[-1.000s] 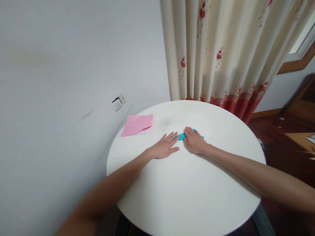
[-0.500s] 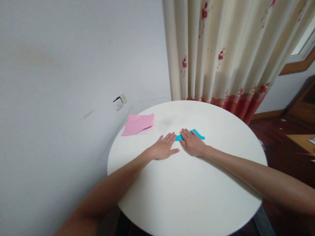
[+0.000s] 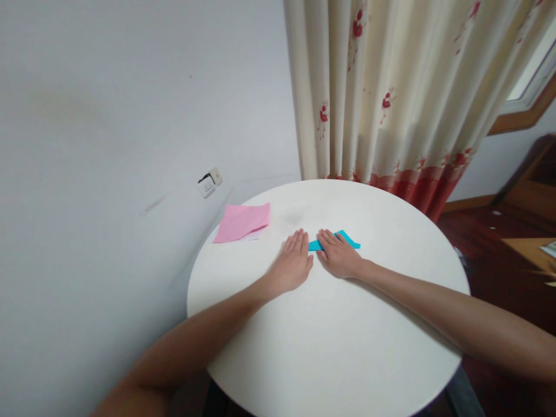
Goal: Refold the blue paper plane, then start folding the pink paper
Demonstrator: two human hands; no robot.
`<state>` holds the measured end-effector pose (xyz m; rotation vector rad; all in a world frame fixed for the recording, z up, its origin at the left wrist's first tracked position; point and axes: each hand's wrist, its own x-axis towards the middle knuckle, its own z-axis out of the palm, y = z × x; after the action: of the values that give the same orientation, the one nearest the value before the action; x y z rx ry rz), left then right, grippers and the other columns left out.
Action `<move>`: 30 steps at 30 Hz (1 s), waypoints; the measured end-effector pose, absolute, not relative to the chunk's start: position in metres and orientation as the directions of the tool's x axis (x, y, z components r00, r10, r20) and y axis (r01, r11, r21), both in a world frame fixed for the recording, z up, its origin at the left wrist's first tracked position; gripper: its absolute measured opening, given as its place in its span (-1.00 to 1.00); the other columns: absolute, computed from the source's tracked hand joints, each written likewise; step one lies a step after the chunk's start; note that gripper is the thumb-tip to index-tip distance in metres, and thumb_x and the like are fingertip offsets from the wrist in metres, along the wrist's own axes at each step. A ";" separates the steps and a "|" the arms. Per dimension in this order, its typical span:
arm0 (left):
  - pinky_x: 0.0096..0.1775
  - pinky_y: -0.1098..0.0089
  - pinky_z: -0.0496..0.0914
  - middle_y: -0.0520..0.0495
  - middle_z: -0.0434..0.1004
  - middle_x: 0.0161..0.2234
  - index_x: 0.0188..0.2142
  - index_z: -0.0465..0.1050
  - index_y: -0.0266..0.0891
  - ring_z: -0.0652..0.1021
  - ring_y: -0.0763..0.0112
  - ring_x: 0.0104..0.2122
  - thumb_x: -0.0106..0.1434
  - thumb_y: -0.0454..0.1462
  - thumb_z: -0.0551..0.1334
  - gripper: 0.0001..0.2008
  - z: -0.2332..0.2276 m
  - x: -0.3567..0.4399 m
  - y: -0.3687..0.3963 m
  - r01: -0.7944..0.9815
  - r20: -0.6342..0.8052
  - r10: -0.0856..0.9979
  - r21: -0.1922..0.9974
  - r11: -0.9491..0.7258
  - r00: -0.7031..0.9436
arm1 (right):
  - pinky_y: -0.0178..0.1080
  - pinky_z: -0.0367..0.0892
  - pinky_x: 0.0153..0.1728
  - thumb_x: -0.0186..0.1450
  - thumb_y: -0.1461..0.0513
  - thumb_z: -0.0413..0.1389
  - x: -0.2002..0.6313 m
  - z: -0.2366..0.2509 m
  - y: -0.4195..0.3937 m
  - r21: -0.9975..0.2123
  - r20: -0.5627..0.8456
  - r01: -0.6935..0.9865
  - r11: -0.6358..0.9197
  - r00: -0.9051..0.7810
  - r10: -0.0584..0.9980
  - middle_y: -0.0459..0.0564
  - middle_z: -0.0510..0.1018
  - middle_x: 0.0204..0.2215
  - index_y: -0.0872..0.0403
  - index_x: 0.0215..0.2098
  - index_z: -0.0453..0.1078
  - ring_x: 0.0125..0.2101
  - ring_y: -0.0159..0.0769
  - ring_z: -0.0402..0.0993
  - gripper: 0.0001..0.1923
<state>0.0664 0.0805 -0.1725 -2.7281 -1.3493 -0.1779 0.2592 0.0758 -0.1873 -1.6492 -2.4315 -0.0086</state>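
A folded piece of blue paper [image 3: 348, 238] lies flat on the round white table [image 3: 339, 341]. My right hand [image 3: 337, 255] rests palm down on the paper, fingers stretched out, covering its middle. Beside it, my left hand [image 3: 292, 262] is also palm down with straight fingers, at the paper's left end. Whether part of the paper runs under the left fingers is hidden. The paper's pointed right end shows past my right hand, and a short blue strip shows between the two hands.
Pink paper [image 3: 243, 222] lies at the table's left back edge, with a white sheet partly under it. A wall socket [image 3: 207, 186] is on the wall at the left. Behind the table hangs a floral curtain [image 3: 339, 116]. Another wooden surface [image 3: 527, 252] stands at the right.
My left hand has turned so its fingers point more away from me, and its thumb has drawn in closer. My right hand stays on the blue paper. The view has shifted slightly.
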 end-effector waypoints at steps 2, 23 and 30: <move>0.38 0.15 -0.12 -0.30 -0.24 0.43 0.41 -0.18 -0.45 -0.14 0.21 0.42 0.47 -0.19 -0.19 -0.40 -0.178 0.070 0.080 0.738 0.092 0.736 0.027 -0.675 0.670 | 0.06 -0.06 0.34 0.47 0.14 -0.26 0.260 -0.187 0.076 -0.112 0.158 0.919 0.378 -0.359 0.920 0.24 0.01 0.40 0.34 0.40 0.01 0.40 -0.03 -0.11 -0.36; 0.37 0.09 -0.16 -0.30 -0.31 0.43 0.42 -0.18 -0.45 -0.17 0.16 0.42 0.48 0.03 -0.19 -0.28 -0.172 0.067 0.087 0.737 -0.015 0.738 0.084 -0.671 0.674 | 0.09 -0.09 0.35 0.48 0.12 -0.30 0.260 -0.180 0.073 -0.155 0.152 0.851 0.501 -0.481 0.864 0.26 -0.03 0.40 0.35 0.41 -0.03 0.40 -0.02 -0.14 -0.35; 0.37 0.06 -0.15 -0.31 -0.31 0.43 0.42 -0.16 -0.38 -0.18 0.14 0.42 0.48 0.05 -0.18 -0.29 -0.174 0.065 0.088 0.730 -0.004 0.733 0.085 -0.678 0.681 | 0.10 -0.16 0.35 0.49 0.05 -0.31 0.262 -0.182 0.074 -0.128 0.129 0.900 0.418 -0.403 0.906 0.26 -0.05 0.41 0.31 0.42 -0.02 0.41 0.01 -0.18 -0.32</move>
<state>0.0648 0.0885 -0.1737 -2.9523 -1.2875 -0.0496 0.2623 0.0740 -0.1817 -1.6042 -2.4911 0.0563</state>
